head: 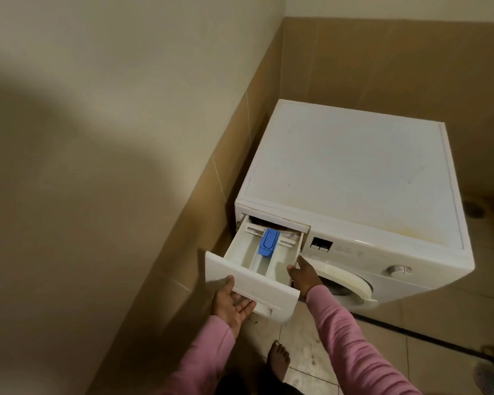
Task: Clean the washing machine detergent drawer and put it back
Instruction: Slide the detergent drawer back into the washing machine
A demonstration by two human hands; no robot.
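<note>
A white front-loading washing machine stands in the corner of a tiled room. Its white detergent drawer is pulled far out of its slot at the machine's top left and holds a blue insert in the middle compartment. My left hand lies palm up under the drawer's front panel, thumb on the panel's left edge, fingers straight in the handle recess. My right hand touches the drawer's right side wall, thumb near the rim and fingers reaching along the side.
The beige wall runs close along the machine's left side. My bare foot stands on the tiled floor below the drawer. The round door and a control knob are on the machine's front. A floor drain lies at the right.
</note>
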